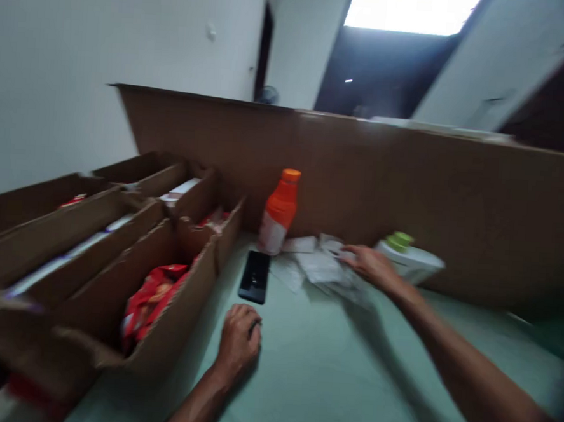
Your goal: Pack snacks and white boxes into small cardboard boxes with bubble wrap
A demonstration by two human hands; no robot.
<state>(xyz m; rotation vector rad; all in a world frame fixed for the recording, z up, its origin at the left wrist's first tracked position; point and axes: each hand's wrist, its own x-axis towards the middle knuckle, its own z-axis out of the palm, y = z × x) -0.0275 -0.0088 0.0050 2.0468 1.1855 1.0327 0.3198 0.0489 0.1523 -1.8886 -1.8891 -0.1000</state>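
The right hand [371,265] reaches across the green table [329,373] to a loose pile of clear bags and papers [319,267] at the foot of a cardboard wall [407,193]; its fingers lie on the pile, but blur hides whether the grip is closed on anything. The left hand [238,342] rests on the table as a loose fist, grip together, holding nothing visible. A black phone [254,276] lies flat just beyond it. An orange bottle [279,212] stands left of the pile; a white bottle [410,260] with a green cap lies right of the right hand. Cardboard boxes [116,258] sit at left, the nearest holding red packets [149,301]
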